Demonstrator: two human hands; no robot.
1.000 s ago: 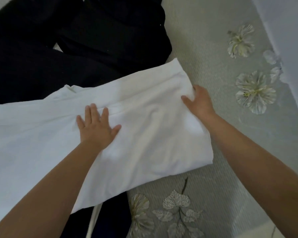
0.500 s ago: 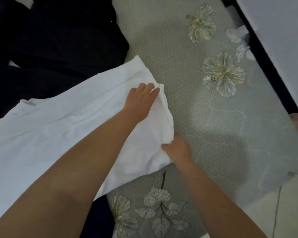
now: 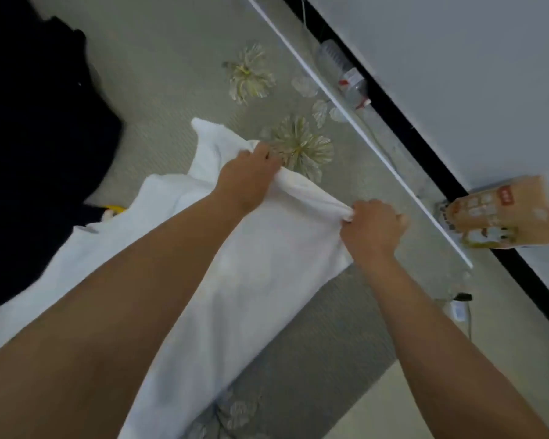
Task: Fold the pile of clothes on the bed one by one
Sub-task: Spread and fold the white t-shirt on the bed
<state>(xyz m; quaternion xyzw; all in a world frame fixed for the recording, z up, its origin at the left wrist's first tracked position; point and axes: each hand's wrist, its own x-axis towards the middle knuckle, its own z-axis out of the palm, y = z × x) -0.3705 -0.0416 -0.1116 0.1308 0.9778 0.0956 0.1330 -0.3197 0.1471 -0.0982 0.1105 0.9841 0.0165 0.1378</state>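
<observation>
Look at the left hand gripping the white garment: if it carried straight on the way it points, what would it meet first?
Probably the printed flower on the bedspread, just beyond the left hand and its grip on the white garment. Depth is unclear, so it might pass above it.

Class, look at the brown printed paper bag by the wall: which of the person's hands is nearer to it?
Right. The right hand grips the white cloth garment just beside the brown printed paper bag; the left hand grips the garment's edge farther away, across the fold.

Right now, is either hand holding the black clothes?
No: the left hand and right hand both grip the white garment; the black clothes lie untouched.
</observation>
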